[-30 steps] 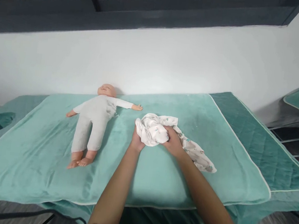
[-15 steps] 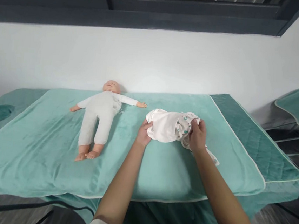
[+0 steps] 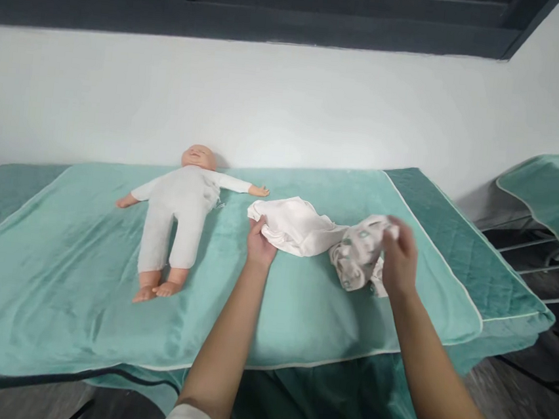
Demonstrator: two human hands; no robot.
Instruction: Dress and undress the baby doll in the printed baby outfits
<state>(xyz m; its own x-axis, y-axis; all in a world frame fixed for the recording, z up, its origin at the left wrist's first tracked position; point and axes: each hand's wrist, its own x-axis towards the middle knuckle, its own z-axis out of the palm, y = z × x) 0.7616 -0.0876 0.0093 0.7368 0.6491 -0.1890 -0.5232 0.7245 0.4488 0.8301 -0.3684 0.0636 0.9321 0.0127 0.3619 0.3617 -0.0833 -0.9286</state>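
Observation:
A baby doll (image 3: 181,208) in a pale grey suit lies face up on the teal blanket (image 3: 78,295), arms spread, feet toward me. To its right lies a white printed baby garment (image 3: 307,229), stretched sideways between my hands. My left hand (image 3: 260,244) pinches the garment's left end against the blanket, close to the doll's outstretched hand. My right hand (image 3: 398,260) grips the bunched printed end (image 3: 360,257) and holds it a little above the blanket; this hand is blurred.
The blanket covers a table (image 3: 454,239) with a darker quilted cover showing at the right end. A white wall and dark window frame stand behind. A second teal-covered table (image 3: 558,190) stands at the far right, with dark floor between.
The garment was a bundle between both hands. My right hand has drawn its printed end out to the right, spreading the cloth, while my left hand stayed at the left end.

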